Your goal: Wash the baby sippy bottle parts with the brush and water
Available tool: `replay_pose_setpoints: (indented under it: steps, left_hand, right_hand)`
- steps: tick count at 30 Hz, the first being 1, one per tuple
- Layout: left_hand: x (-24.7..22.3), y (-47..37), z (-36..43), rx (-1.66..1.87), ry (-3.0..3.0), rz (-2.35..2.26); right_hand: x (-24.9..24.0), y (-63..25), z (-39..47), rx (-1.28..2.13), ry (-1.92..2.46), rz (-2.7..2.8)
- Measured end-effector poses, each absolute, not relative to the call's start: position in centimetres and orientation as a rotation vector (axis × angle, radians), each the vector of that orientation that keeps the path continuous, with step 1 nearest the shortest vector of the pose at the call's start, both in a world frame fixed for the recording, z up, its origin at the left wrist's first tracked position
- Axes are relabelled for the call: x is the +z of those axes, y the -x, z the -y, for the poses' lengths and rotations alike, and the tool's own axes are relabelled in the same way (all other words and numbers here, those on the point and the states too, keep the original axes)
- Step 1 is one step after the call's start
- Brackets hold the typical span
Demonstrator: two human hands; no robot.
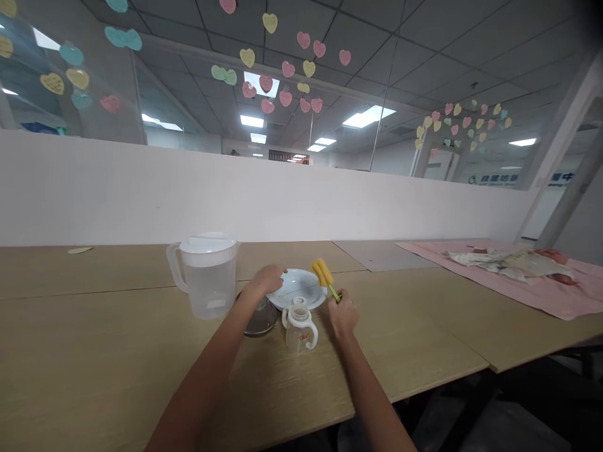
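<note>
In my right hand (343,312) is a sponge bottle brush (324,272) with a yellow head and a green handle, raised at the right rim of a white bowl (301,284). My left hand (269,279) is at the bowl's far left rim with its fingers curled on it; the fingertips are partly hidden. In front of the bowl stands a clear baby bottle (296,338) with white handles and an open top. A dark, round, shiny object (260,319) lies partly under my left forearm, its kind unclear.
A translucent lidded pitcher (211,276) stands left of the bowl. Farther right, a pink cloth (527,295) carries crumpled pale fabric (513,262). A flat pale piece (80,250) lies at the back left. A white wall (282,201) borders the table (117,358) behind.
</note>
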State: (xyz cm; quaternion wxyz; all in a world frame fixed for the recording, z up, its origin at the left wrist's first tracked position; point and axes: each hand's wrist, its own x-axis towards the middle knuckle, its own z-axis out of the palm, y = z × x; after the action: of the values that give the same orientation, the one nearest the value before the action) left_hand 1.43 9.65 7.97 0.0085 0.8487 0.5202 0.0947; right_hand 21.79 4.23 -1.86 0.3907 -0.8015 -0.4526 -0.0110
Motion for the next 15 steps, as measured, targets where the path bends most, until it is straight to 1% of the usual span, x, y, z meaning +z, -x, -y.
replay_pose_setpoints:
  steps: [4,7,11,15]
  left_hand:
    - [5.9,-3.5,-9.2,0.205,-2.628,-1.622]
    - [5.4,-3.7,-9.2,0.233,-2.608,-1.618]
    - [7.5,-3.1,-8.9,0.455,-2.613,-1.503]
    - [10.3,-2.9,-7.6,0.869,-2.408,-1.031]
  right_hand:
    - [-2.3,-22.0,-4.3,-0.063,1.94,1.155]
    - [-2.5,-22.1,-4.4,-0.083,1.895,1.184]
    - [-2.5,-22.1,-4.4,-0.092,1.893,1.206]
    - [-2.4,-21.7,-4.5,-0.132,1.943,1.26]
